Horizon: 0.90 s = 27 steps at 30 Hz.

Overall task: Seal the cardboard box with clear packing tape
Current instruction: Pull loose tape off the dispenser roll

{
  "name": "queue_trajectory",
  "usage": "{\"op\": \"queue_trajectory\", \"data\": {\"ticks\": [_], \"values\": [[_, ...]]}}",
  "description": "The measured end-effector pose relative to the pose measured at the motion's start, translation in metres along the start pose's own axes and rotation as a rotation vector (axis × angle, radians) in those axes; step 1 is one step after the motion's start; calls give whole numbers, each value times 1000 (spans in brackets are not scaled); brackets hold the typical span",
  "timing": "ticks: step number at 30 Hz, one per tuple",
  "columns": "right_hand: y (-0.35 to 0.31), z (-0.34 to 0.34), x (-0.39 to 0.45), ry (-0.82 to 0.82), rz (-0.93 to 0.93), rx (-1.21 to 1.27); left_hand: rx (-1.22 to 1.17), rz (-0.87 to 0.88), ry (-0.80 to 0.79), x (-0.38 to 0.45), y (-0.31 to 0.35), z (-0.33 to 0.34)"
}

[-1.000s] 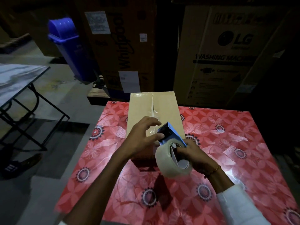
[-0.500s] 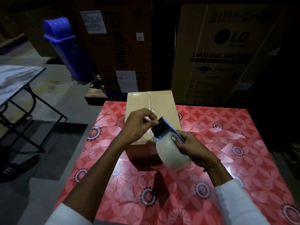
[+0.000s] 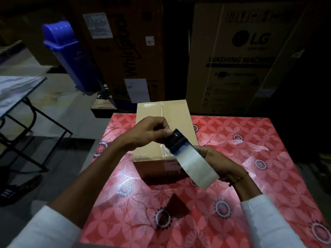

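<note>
Centrally in the frame, the left hand point(image 3: 148, 132) pinches its curled fingertips at the black front end of the tape dispenser point(image 3: 180, 143). At centre right, the right hand point(image 3: 221, 162) grips the dispenser from behind the wide, glossy, translucent tape roll point(image 3: 196, 166). Just beyond both hands, the smooth tan cardboard box point(image 3: 176, 114) rests on the red floral table point(image 3: 250, 158), flaps closed, with crinkled clear tape on its near edge.
</note>
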State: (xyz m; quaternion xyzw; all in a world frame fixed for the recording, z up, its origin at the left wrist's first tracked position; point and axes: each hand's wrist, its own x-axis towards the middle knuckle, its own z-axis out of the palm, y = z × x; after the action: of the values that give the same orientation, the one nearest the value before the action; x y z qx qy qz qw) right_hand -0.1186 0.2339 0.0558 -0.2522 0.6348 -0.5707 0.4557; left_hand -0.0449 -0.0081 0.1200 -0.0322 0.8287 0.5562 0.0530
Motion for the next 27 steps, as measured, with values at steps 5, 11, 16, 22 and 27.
{"op": "queue_trajectory", "data": {"ticks": [5, 11, 16, 22, 27], "values": [[-8, -2, -4, -27, 7, 3, -134, -47, -138, 1, 12, -14], [-16, -10, -9, -89, 7, -14, -304, -127, -280, 4, 14, -23], [-22, -12, -9, -124, -42, -42, -426, -182, -322, 6, 7, -25], [-8, -8, 10, -40, -36, -3, -114, -128, -57, 12, 2, -27], [0, 1, 20, 38, -19, 24, -76, -59, 60, 10, -10, -16]]}}
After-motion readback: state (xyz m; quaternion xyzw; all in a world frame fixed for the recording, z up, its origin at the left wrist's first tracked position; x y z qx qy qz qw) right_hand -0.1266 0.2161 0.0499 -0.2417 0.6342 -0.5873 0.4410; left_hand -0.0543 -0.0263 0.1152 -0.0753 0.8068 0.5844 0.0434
